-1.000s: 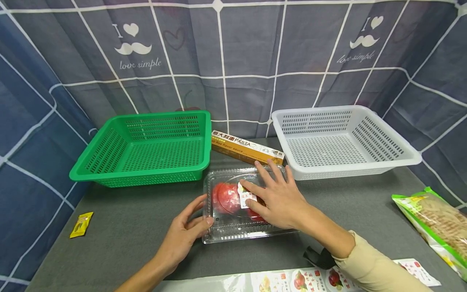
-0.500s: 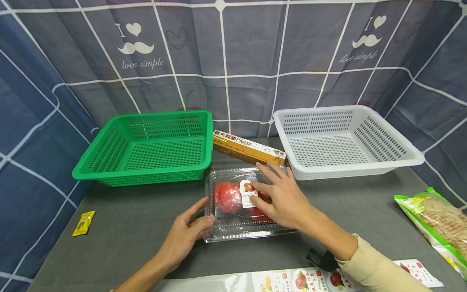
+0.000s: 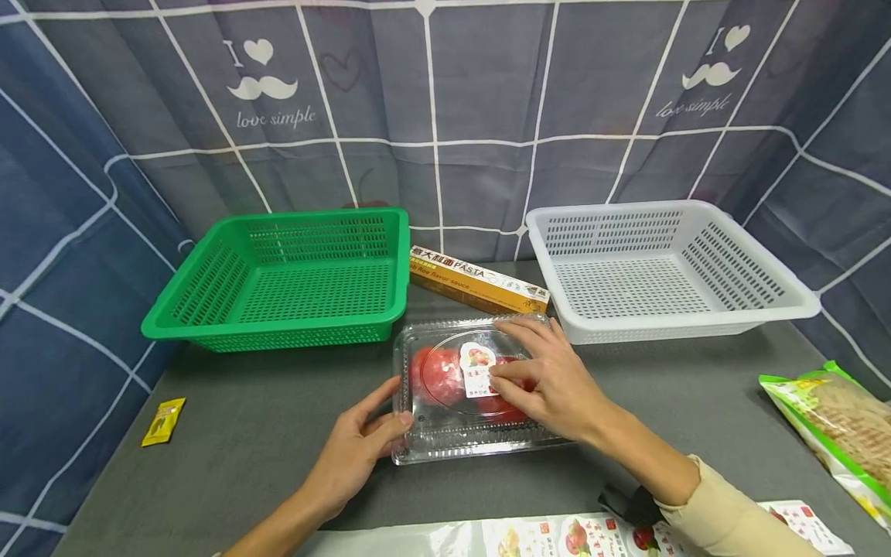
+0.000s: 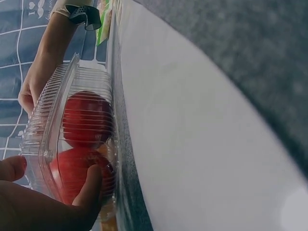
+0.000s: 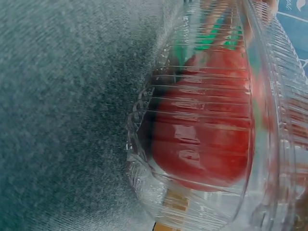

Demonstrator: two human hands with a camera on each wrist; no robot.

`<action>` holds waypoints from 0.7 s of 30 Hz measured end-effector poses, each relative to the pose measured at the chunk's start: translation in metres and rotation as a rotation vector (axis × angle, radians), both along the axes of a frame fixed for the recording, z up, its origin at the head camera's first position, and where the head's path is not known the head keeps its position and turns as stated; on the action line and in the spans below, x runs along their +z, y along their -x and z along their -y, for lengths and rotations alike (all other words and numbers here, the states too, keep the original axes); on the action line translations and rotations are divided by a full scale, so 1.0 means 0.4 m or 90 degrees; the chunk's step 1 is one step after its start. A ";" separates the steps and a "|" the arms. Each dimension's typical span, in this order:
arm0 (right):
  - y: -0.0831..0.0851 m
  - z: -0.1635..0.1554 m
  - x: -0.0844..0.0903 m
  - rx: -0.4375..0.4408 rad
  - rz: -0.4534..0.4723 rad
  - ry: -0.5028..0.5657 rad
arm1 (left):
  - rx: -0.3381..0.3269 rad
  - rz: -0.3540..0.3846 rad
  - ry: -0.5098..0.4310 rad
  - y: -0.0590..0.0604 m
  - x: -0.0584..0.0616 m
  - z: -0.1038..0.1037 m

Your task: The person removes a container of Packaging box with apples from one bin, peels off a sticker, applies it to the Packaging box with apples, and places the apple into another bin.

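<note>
A clear plastic clamshell box (image 3: pixel 452 442) lies on the grey table with red round fruits (image 4: pixel 88 118) inside. A white sticker (image 3: pixel 477 373) with a fruit picture is on its lid. My left hand (image 3: pixel 356 447) grips the box's left end; in the left wrist view its thumb and a finger are on opposite sides. My right hand (image 3: pixel 550 381) rests on the lid's right part, fingers bent, with its thumb and index fingertips at the sticker's right edge. One red fruit (image 5: pixel 207 130) fills much of the right wrist view through the ribbed wall.
Behind stand a green basket (image 3: pixel 278 337) and a white basket (image 3: pixel 685 323), with a pasta box (image 3: pixel 480 286) between them. A yellow sachet (image 3: pixel 163 422) lies left. A strip of fruit stickers (image 3: pixel 522 539) lies in front, and a green-edged bag (image 3: pixel 835 425) at the right.
My right hand's fingers, spread over the lid earlier, have drawn together and bent, and have shifted right off most of the sticker. The left hand keeps its hold on the box.
</note>
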State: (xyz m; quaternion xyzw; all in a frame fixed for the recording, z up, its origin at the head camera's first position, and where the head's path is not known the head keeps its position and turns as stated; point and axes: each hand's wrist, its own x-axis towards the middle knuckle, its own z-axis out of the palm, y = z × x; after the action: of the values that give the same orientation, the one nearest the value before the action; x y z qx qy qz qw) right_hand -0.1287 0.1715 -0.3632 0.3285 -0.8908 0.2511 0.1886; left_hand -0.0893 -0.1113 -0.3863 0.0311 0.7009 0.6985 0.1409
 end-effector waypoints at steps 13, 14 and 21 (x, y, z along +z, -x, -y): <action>-0.004 0.006 0.011 -0.049 0.029 -0.130 | 0.011 -0.004 0.015 0.001 0.003 -0.007; -0.004 0.007 0.012 -0.056 0.035 -0.150 | 0.011 -0.003 0.015 0.001 0.003 -0.007; -0.004 0.016 0.024 -0.095 0.091 -0.265 | 0.020 0.011 0.004 0.005 0.005 -0.009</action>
State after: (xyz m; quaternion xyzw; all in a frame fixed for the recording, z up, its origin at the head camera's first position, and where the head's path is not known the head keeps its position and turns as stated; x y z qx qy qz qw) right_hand -0.1269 0.1649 -0.3535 0.2746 -0.9563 0.0699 0.0716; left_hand -0.0914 -0.1075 -0.3842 0.0140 0.7022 0.6987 0.1360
